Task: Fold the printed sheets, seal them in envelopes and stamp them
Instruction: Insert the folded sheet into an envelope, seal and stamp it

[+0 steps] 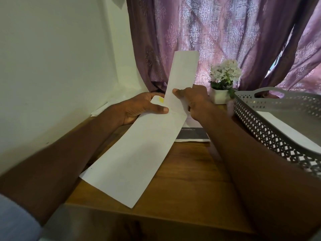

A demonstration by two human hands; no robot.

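A long white envelope (133, 153) slants above the wooden table, its near end low at the left. My left hand (140, 108) grips its far end, thumb on top, next to a small yellow patch (161, 100). A folded white sheet (182, 79) stands up out of that end. My right hand (192, 100) pinches the sheet near its lower part, thumb on the front. Whether the sheet's bottom is inside the envelope is hidden by my hands.
A printed sheet with a dark band (192, 134) lies on the wooden table (187, 180) beyond the envelope. A grey perforated basket (271, 134) holding white paper stands at the right. A small white flowerpot (221, 94) sits by the purple curtain. The wall is close on the left.
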